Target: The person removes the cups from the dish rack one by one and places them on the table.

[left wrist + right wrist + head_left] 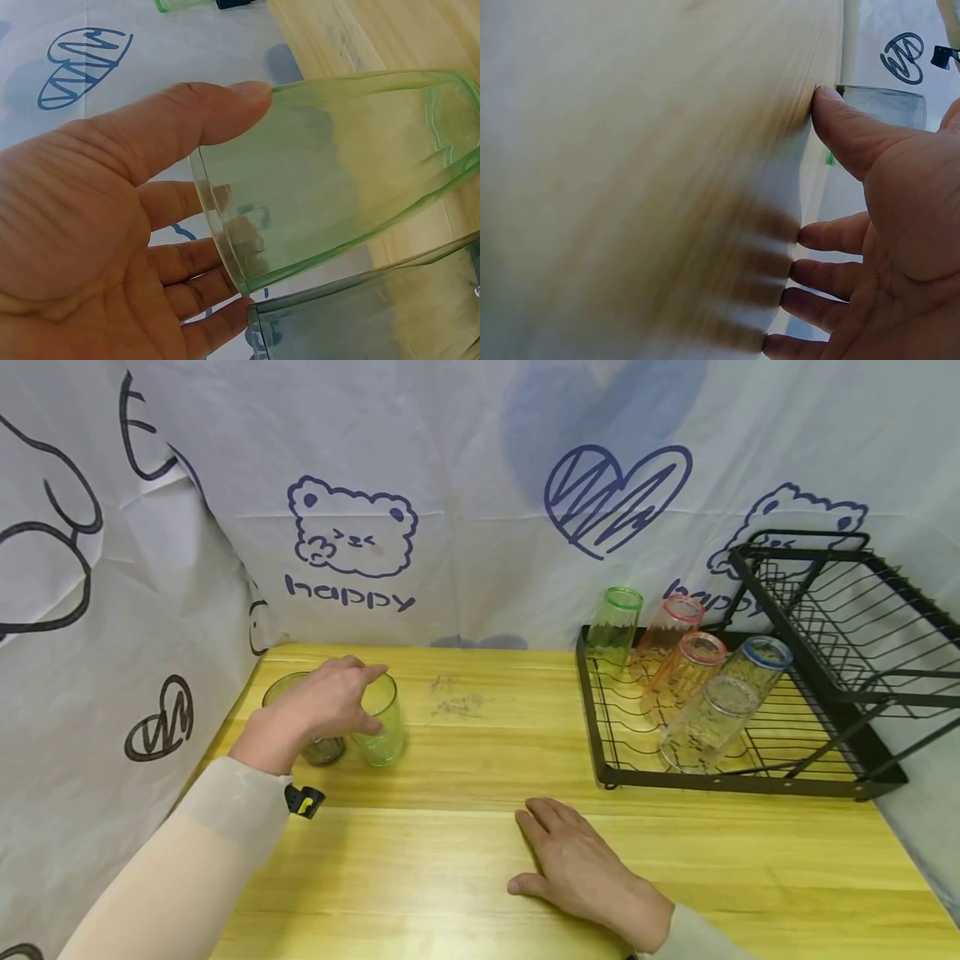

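Observation:
At the left of the table, my left hand [322, 702] grips a green drinking glass [382, 745] from above. Its thumb lies along one side near the rim and the fingers are at the far side, as the left wrist view shows. The green glass stands upright on the wood. Right beside it is a dark grey glass [327, 752], partly hidden under the hand, with my little finger close to its rim. My right hand [581, 864] rests palm down on the table, fingers relaxed and thumb spread, holding nothing.
A black wire dish rack [720, 781] stands at the right with an upper tier. Leaning in it are a green glass [615, 622], pink glasses [675, 672], a blue-rimmed glass [757, 668] and a clear glass [705, 727]. White printed cloth [465, 560] hangs behind and left.

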A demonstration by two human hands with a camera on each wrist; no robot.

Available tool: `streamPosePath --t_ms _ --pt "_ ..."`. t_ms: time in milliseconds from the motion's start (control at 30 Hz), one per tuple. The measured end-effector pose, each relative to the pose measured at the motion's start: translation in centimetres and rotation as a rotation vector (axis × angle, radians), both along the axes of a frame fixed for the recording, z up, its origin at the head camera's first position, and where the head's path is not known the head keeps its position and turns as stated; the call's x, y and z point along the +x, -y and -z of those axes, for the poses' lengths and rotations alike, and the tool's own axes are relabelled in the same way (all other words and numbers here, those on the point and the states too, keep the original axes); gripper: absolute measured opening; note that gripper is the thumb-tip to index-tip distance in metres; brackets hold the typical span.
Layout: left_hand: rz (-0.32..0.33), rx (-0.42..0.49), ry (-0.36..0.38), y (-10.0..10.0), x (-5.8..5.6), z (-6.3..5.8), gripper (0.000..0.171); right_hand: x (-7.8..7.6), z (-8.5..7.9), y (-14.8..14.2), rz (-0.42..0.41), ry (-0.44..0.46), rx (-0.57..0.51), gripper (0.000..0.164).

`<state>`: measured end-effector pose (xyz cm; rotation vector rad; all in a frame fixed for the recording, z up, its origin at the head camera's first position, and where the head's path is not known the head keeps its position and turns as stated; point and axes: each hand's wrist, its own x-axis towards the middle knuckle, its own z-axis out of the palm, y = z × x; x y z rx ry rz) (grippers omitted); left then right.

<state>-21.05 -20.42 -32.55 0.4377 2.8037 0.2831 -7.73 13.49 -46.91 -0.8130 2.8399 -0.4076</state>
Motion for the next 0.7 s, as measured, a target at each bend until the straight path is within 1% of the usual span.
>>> streamPosePath --t_ms 200,467,700 --pt "-0.018 -0.005 0.01 0.19 0.0 0.1 0.092 -0.07 0.13 0.02 0.0 0.006 0.005 0.091" --pt "-0.014 -0.017 0.009 0.11 -0.06 0.11 0.091 -0.04 0.09 0.04 0.003 0.014 0.004 0.091" --pt "-0.02 -0.004 0.008 0.05 -0.14 0.28 0.092 0.02 0.01 0.01 0.0 0.001 0.001 0.091"
